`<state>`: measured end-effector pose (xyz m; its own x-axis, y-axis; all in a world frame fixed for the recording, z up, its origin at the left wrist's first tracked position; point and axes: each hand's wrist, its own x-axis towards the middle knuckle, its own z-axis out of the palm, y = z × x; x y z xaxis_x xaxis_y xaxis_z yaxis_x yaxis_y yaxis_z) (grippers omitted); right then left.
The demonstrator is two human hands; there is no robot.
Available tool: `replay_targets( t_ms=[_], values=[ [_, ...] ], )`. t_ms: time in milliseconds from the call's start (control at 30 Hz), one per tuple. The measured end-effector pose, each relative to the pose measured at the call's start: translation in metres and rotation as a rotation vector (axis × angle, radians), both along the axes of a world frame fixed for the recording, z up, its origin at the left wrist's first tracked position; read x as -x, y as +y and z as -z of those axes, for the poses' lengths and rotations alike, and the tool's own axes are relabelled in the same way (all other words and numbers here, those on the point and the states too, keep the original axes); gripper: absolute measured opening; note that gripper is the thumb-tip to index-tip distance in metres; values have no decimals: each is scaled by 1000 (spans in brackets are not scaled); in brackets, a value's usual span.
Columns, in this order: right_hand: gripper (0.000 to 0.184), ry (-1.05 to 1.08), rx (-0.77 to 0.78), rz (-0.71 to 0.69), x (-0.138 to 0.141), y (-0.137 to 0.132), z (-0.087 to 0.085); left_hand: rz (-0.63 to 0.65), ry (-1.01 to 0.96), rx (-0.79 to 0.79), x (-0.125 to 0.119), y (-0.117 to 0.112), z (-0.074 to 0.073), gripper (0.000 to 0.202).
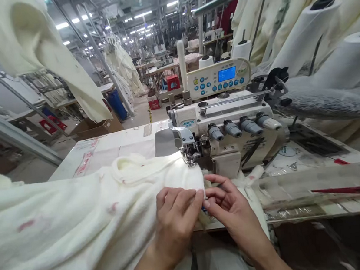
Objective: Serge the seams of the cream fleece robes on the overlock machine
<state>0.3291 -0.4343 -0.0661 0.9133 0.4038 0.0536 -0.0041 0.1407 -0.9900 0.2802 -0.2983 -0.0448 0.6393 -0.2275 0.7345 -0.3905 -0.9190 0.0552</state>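
Observation:
A cream fleece garment lies heaped over the sewing table, its edge running up under the presser foot of a white overlock sewing machine. My left hand rests on the fabric's edge in front of the foot, fingers bent and pinching the cloth. My right hand meets it from the right, fingertips pinching the same edge where a small blue label shows between the two hands.
A control panel with a blue screen stands behind the machine. Large white thread cones sit at the right. More cream garments hang overhead. A red pen lies on the table's right side. Other workstations fill the background.

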Motion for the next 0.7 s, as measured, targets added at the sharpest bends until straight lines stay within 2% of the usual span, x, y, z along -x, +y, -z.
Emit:
replay_targets(
  t_ms=[133,200,233,267,333,400,433,533,700],
  values=[
    [36,-669,295,211,-3,-7,6,57,-56,-16,-5,-1,-10,19],
    [29,-949,357,295,-8,-9,9,101,-16,-7,-5,-3,-18,15],
    [26,-1020,369,310,-10,-10,10,101,31,34,-6,-3,-23,12],
    [23,-1056,377,315,-12,-10,11,73,98,96,-9,0,-28,9],
    [22,-1079,394,306,-13,-10,12,-78,241,210,-23,9,-35,12],
    [24,-1101,402,307,-13,-10,13,-267,375,225,-44,24,-39,22],
    [25,-1116,402,312,-12,-11,14,-323,435,202,-55,31,-39,24],
    [25,-1144,406,327,-13,-12,14,-328,569,154,-83,49,-34,22],
    [18,-1140,415,339,-25,-9,6,-295,564,186,-100,61,-30,20]
  ],
)
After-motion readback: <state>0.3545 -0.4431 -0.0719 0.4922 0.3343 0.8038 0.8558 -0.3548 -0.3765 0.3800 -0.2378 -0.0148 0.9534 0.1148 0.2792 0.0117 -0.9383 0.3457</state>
